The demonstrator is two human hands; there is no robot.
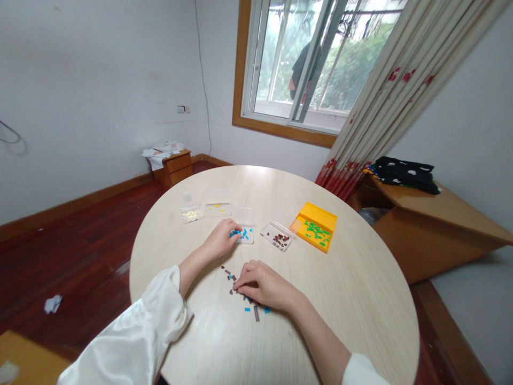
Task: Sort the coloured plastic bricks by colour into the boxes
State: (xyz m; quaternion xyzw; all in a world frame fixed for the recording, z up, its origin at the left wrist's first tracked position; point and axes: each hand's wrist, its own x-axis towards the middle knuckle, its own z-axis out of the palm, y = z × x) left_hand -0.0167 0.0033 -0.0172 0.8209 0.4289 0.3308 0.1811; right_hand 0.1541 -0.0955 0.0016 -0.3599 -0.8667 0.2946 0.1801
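My left hand (223,238) reaches over a clear plastic box (249,241) of small blue pieces (246,233). Its thumb and fingers are drawn together at the box's left side, where some blue can be seen by the fingertips; whether a piece is gripped is unclear. My right hand (265,284) rests low over a loose pile of small brown pieces (234,277) on the table, its thumb and forefinger pinched at the pile's edge. What lies between those fingertips is too small to make out. A blue piece (247,309) and a long brown piece (257,313) lie below this hand.
On the round table (340,310), a clear box (276,237) holds brown pieces and an orange case (329,218) holds green ones. Two boxes with yellow pieces, a left box (192,214) and another box (218,209), stand further back. A wooden cabinet (452,230) is at the right.
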